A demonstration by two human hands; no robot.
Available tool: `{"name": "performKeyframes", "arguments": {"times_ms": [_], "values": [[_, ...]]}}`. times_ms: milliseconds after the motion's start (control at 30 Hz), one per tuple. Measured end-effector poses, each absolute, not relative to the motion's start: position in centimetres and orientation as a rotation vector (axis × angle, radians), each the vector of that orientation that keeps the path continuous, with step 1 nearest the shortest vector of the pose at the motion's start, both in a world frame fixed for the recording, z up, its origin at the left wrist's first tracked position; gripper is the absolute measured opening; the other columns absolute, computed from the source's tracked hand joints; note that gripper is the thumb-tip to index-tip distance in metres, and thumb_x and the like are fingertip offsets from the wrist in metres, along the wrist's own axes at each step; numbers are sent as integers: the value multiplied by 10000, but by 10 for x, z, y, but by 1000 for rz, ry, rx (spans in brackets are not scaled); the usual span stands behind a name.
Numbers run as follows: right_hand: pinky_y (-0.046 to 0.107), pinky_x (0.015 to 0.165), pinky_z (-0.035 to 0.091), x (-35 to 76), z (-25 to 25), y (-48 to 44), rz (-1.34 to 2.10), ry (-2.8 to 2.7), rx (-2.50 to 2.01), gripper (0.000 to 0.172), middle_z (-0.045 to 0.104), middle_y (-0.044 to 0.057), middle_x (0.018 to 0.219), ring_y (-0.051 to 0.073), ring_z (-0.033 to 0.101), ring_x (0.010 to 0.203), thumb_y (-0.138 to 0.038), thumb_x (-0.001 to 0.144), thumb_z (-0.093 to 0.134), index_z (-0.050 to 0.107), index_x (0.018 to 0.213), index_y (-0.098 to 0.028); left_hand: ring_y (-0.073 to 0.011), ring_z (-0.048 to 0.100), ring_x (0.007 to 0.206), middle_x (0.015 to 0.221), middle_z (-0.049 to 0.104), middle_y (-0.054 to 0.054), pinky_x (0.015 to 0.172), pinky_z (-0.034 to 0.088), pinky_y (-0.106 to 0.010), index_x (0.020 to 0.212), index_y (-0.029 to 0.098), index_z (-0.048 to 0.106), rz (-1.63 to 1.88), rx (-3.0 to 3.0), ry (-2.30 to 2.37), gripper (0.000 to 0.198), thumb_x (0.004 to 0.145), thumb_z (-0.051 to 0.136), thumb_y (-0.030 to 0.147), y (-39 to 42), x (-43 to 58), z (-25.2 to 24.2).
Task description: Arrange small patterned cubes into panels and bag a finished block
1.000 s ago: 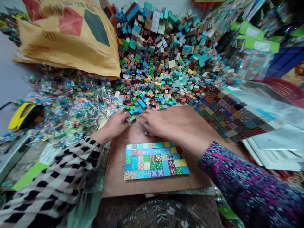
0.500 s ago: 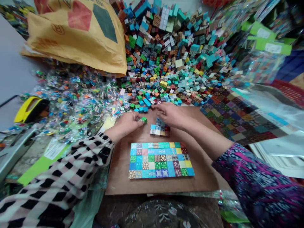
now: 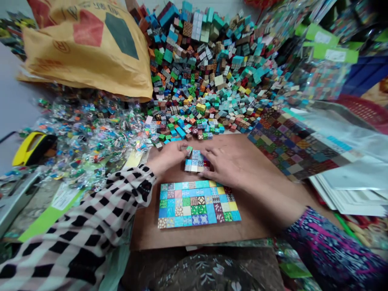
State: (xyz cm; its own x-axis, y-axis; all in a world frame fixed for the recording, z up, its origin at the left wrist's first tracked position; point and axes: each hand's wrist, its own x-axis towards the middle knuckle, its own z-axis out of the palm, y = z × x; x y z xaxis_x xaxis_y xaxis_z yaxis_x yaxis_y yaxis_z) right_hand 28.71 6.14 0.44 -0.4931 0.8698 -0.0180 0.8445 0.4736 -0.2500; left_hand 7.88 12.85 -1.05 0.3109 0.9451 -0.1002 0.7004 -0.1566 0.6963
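Note:
Between the fingertips of my left hand (image 3: 169, 158) is a small green patterned cube (image 3: 189, 151), close to the upper left corner of a small cluster of patterned cubes (image 3: 196, 161). My right hand (image 3: 226, 165) has its fingers and thumb apart at the cluster's right side and hides part of it; whether it presses on the cubes I cannot tell. Nearer to me, a neat rectangle of patterned blocks (image 3: 198, 206) in blue, green, white and maroon lies flat on the brown board (image 3: 251, 226).
Behind the board rises a big heap of loose coloured blocks (image 3: 194, 81). A yellow sack (image 3: 91, 52) stands at the back left above small plastic packets (image 3: 100, 129). A yellow-and-black tool (image 3: 30, 149) lies far left. Bagged block sheets (image 3: 291, 141) lie right.
My left hand has carried the green cube right, to the cluster's edge. My right hand has come down and nearer, from above the cluster to its right side. The view has shifted slightly.

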Motion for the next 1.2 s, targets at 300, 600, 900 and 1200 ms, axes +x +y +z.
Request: {"name": "performKeyframes", "arguments": {"times_ms": [300, 600, 900, 1200], "values": [[456, 928, 472, 283, 17, 60, 417, -2579, -1529, 572, 589, 169, 1287, 333, 557, 1132, -449, 854, 628, 559, 1333, -144, -179, 619, 756, 874, 703, -39, 676, 492, -299, 998, 183, 666, 495, 1909, 1441, 249, 767, 587, 132, 130, 77, -16], [412, 881, 486, 280, 19, 63, 453, -2573, -1549, 513, 597, 166, 1227, 313, 569, 1082, -408, 825, 677, 597, 1250, -132, -184, 634, 760, 876, 692, -39, 618, 496, -284, 1179, 177, 599, 501, 1825, 1257, 492, 713, 740, 245, 128, 68, -22], [445, 963, 460, 282, 3, 67, 487, -2527, -1526, 639, 532, 162, 1343, 327, 522, 1197, -520, 893, 566, 467, 1425, -180, -177, 592, 690, 757, 658, -20, 589, 463, -297, 898, 213, 667, 603, 1829, 1328, 175, 775, 700, 332, 121, 75, -23], [544, 998, 418, 273, 4, 61, 312, -2665, -1593, 614, 486, 159, 1448, 389, 465, 1273, -556, 975, 381, 408, 1502, -241, -184, 634, 777, 852, 693, -29, 649, 514, -291, 925, 201, 622, 653, 1688, 1364, 235, 719, 734, 210, 134, 81, -44]]}}
